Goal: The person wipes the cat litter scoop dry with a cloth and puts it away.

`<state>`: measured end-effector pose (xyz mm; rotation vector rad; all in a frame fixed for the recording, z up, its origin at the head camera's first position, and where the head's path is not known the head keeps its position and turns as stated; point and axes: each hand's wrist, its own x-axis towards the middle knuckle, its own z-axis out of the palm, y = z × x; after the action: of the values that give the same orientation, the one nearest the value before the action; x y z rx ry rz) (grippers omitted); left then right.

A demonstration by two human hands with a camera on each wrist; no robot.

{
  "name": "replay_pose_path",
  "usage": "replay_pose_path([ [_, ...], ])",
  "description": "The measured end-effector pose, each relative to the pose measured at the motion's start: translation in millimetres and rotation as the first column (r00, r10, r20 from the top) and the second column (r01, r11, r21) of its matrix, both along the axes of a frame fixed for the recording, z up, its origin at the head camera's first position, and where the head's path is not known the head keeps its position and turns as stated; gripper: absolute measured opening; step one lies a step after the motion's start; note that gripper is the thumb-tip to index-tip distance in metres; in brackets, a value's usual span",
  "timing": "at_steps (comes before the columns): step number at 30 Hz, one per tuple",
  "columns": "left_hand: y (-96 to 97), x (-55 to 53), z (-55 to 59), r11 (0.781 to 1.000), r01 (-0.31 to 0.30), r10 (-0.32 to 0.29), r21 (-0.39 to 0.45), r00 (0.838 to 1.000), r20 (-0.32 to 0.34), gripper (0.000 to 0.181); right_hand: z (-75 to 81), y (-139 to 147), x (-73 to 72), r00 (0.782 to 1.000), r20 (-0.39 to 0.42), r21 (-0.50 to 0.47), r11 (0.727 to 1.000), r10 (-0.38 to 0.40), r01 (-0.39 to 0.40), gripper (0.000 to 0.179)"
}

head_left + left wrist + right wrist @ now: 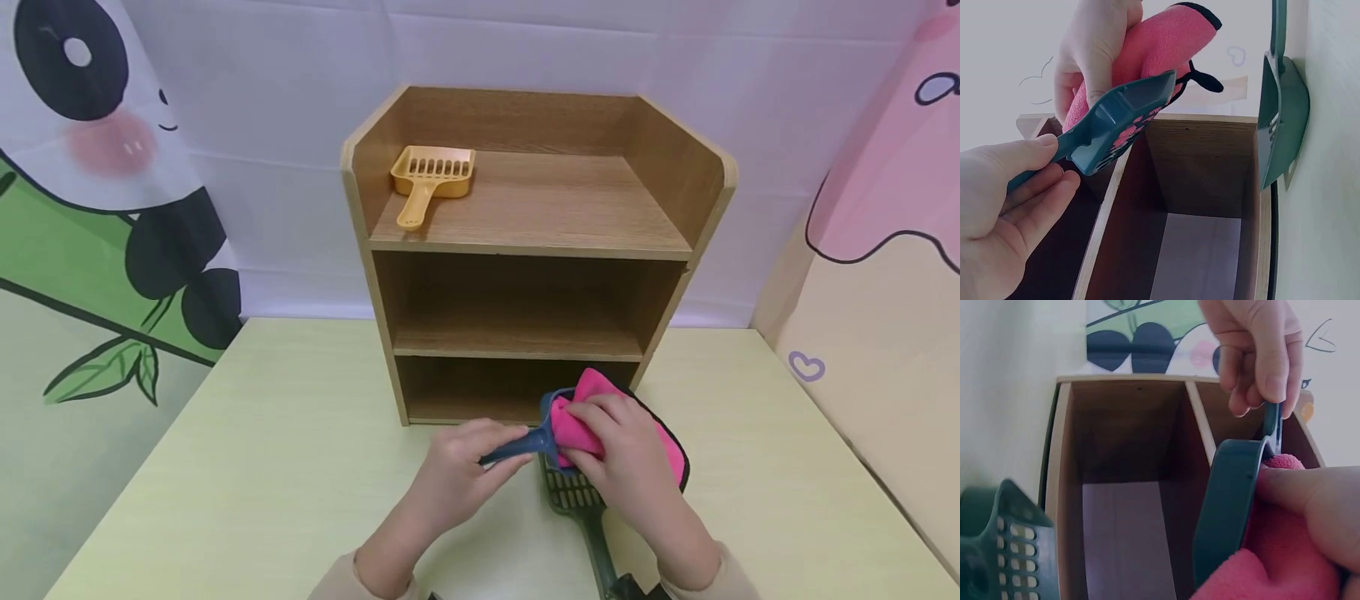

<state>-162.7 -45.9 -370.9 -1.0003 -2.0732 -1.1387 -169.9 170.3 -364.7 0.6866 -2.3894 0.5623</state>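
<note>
Blue scoop [542, 440], head view: held on the near side of the shelf [517, 344], your left hand [467, 465] pinching its handle [512, 447], your right hand [632, 454] gripping pink cloth [669, 442] in its bowl. Left wrist: likely light, stiff; favour the handle. Right wrist: smooth wall [1227, 490] may slip; cloth looks soft.

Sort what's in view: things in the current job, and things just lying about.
In the job, apparently a wipe-down:
blue scoop, being held
pink cloth, held against it

Seemingly just lying about:
green scoop, on the table
yellow scoop, on the wooden shelf
</note>
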Motion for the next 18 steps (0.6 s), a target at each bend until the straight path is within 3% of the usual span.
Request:
replay_pose_path([
  [8,0.5,-0.1,-0.7,0.999,-0.012,0.010,-0.039,0.999,-0.036,0.024,-2.9,1.2,-2.8,0.993,0.004,0.017,0.993,-0.114,0.114,0.041],
  [14,-2.0,-1.6,1.2,0.998,-0.047,0.044,-0.049,0.998,-0.046,0.025,-3.4,12.9,-12.3,0.975,0.043,0.002,0.976,-0.216,0.216,0.040],
  [18,-4.7,-0.9,-1.0,0.996,-0.075,0.073,-0.056,0.997,-0.029,0.026,-4.4,21.6,-12.8,0.972,0.070,-0.035,0.973,-0.226,0.228,0.037],
])
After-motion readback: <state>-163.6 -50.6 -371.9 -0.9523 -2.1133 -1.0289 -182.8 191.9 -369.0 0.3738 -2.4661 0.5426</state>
